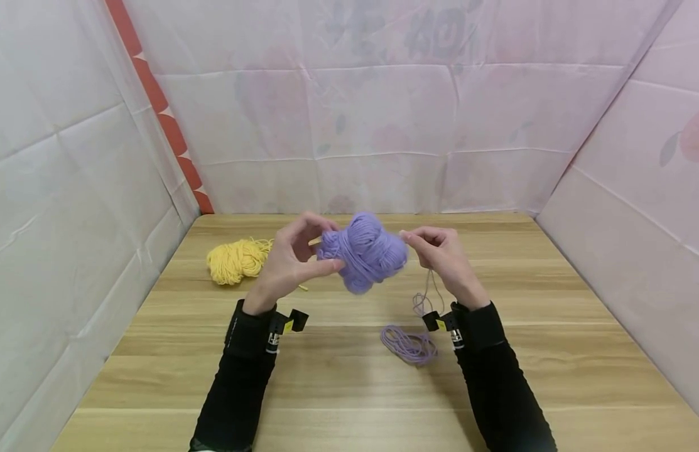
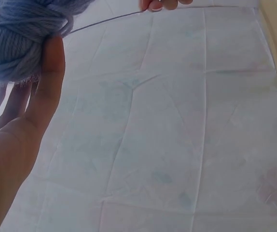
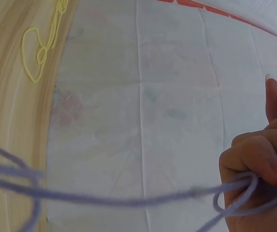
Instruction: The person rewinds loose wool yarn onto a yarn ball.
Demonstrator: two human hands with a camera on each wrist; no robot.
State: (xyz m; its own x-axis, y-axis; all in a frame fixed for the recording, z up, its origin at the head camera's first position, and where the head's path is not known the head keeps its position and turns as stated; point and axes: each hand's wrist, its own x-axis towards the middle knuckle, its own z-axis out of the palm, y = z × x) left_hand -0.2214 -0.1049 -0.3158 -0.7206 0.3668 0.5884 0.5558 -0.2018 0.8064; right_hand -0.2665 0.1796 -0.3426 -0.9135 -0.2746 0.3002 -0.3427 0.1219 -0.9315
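Observation:
A ball of purple yarn (image 1: 367,254) is held up above the table in my left hand (image 1: 292,260), thumb in front and fingers behind. On its right, my right hand (image 1: 444,257) pinches a strand of that yarn between thumb and forefinger. In the left wrist view the strand (image 2: 107,21) runs taut from the ball (image 2: 18,38) to the right fingertips. Loops of purple yarn (image 3: 129,200) trail from under the curled right fingers in the right wrist view. A loose coil of purple yarn (image 1: 408,345) lies on the table below the right hand.
A yellow yarn skein (image 1: 236,260) lies at the back left of the wooden table (image 1: 326,389), partly behind the left hand. Its loose loops (image 3: 32,53) show in the right wrist view. White sheeting (image 1: 383,125) walls off the back and both sides.

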